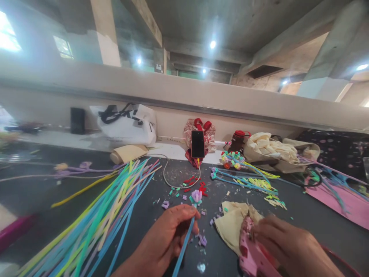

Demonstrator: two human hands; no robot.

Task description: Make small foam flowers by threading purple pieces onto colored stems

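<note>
While my left hand (168,236) pinches the blue stem (183,246) of a purple foam flower (196,196) above the dark table (317,219) | right hand (284,240) wrapped around a pink tool (252,256), probably a glue gun | over tan cloth (230,227)

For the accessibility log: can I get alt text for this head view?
The left hand holds a blue stem tipped with a purple foam flower, while the right hand grips a pink glue gun over a dark table strewn with colourful strips and scraps.
</note>
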